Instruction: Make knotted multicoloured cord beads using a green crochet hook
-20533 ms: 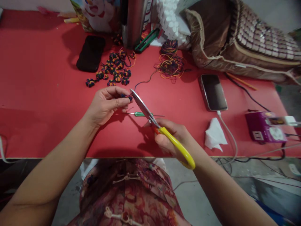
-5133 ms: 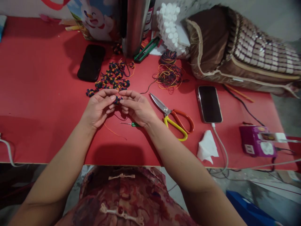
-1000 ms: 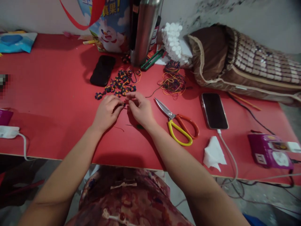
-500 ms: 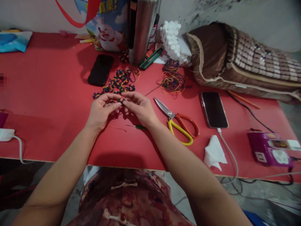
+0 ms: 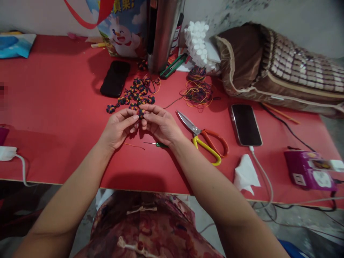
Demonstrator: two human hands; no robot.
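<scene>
Metal scissors with yellow and red handles (image 5: pixel 196 131) have been put down on the smooth red counter (image 5: pixel 61 125) since the earliest frame. One small, bumpy, dark and orange yarn piece (image 5: pixel 141 113) is pinched between the fingertips of the left hand (image 5: pixel 118 127) and the right hand (image 5: pixel 164 125), just in front of the knobbly yarn pile (image 5: pixel 139 87). It is probably being shaped or checked; soft, steady pinching seems to be needed.

Bare forearms (image 5: pixel 83 179) converging, left hand (image 5: pixel 117 127) and right hand (image 5: pixel 163 126) close together, both curled in a pinch
</scene>
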